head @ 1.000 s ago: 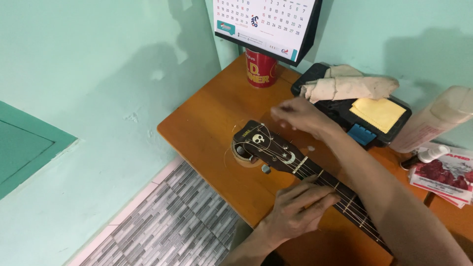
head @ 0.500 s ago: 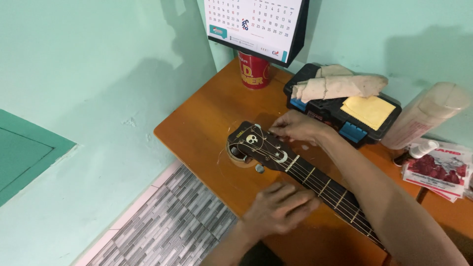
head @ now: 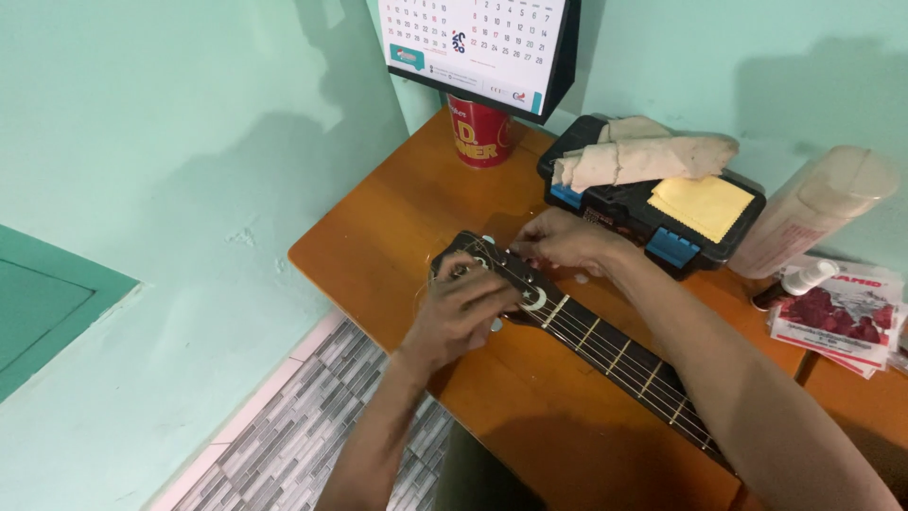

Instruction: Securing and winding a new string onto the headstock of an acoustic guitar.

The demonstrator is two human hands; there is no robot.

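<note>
Orange-brown wood makes up the worktop (head: 397,237), whose right end is cut off by the frame. Across it lies a dark guitar neck (head: 615,355), its body out of view and its headstock (head: 501,274) near the worktop's left corner. Behind stand a black tool case (head: 624,203) bearing a rolled cloth (head: 643,156), and a red cup (head: 482,132). Left hand (head: 459,312) covers the headstock, grip closed over it; right hand (head: 567,241) touches its far edge, fingers pinched together, whatever they pinch too small to make out.
</note>
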